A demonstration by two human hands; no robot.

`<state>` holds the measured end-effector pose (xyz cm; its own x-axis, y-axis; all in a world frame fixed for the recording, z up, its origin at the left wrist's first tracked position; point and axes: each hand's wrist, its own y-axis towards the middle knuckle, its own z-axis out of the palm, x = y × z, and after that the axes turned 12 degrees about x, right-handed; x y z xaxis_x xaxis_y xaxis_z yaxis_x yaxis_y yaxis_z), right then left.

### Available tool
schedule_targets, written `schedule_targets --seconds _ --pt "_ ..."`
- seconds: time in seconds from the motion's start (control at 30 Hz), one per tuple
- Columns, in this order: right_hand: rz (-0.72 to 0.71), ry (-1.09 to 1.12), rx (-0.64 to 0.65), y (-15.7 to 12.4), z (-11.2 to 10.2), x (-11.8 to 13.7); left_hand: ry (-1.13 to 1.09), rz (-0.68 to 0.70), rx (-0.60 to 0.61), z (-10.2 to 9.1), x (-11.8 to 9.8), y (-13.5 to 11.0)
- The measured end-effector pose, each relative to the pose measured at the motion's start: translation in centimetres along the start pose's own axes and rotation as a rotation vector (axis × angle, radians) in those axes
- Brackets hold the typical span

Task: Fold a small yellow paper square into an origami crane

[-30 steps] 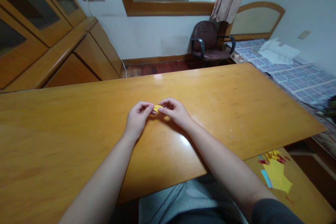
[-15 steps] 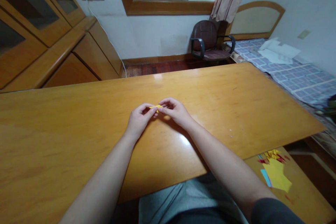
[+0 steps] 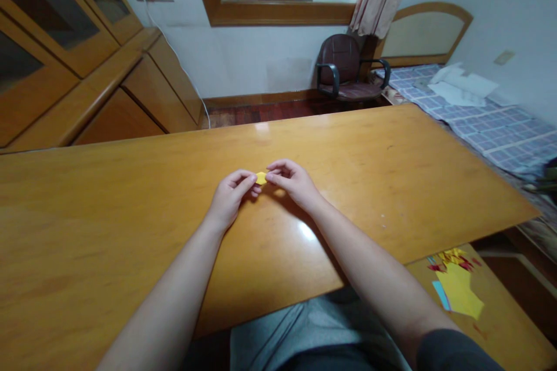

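Observation:
Between my two hands, just above the wooden table (image 3: 130, 214), is a small piece of folded yellow paper (image 3: 261, 178). My left hand (image 3: 232, 194) pinches its left side between thumb and fingers. From the other side, my right hand (image 3: 292, 184) grips the right edge with thumb and fingertip. The paper's broad face shows as a small, roughly angular shape. Its ends are covered by my fingertips.
On a lower surface at the right lie yellow paper sheets (image 3: 463, 293), a light blue strip (image 3: 441, 294) and a pile of yellow and red pieces (image 3: 453, 257). Beyond the table stand a brown armchair (image 3: 343, 66), a bed (image 3: 483, 110) and a wooden cabinet (image 3: 161, 90).
The yellow paper has turned from a thin, edge-on look to showing its wider face. My right fingers have shifted slightly; both hands still hold it.

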<state>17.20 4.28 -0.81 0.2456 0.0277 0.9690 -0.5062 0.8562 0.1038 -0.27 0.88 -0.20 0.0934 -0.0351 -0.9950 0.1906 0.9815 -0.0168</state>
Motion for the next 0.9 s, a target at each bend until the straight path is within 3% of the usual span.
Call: schedule_targets --seconds 0.37,0.53,0.9 --pt "0.049 -0.146 0.016 -0.17 0.23 0.23 0.179 0.033 -0.08 -0.16 0.2 0.03" --pt "0.024 -0.231 0.04 -0.2 0.35 -0.26 0.257 0.028 -0.021 0.07 0.24 -0.13" --pt "0.031 -0.205 -0.011 0.01 0.1 0.11 0.114 -0.049 0.012 0.26 0.14 0.04"
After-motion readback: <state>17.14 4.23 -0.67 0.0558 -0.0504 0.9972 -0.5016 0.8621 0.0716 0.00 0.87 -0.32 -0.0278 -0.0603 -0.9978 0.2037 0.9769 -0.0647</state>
